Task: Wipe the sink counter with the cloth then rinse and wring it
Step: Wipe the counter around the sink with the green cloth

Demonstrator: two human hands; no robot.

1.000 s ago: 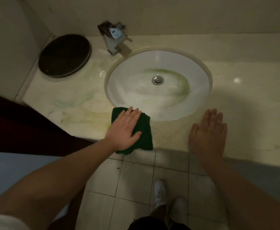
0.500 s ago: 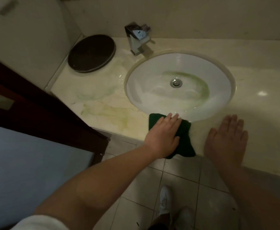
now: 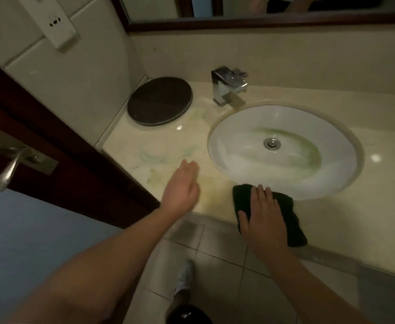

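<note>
Cloth (image 3: 285,213): dark green, lying on table (image 3: 378,206) front edge, just below sink (image 3: 285,150) rim, partly overhanging.
Right hand (image 3: 263,216): flat, fingers spread, pressed on cloth; not gripping.
Left hand (image 3: 182,190): open, fingers together, empty, over green-stained table left of cloth.
Faucet (image 3: 227,88): behind sink.
Dark round tray (image 3: 160,101): back left corner.

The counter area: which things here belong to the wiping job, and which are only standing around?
For the job:
- cloth, under the right hand
- counter, with greenish smears
- sink, also smeared green
- tap, for rinsing
- left hand, empty, over the smears

Not for the job:
- dark round tray
- mirror
- door handle
</note>
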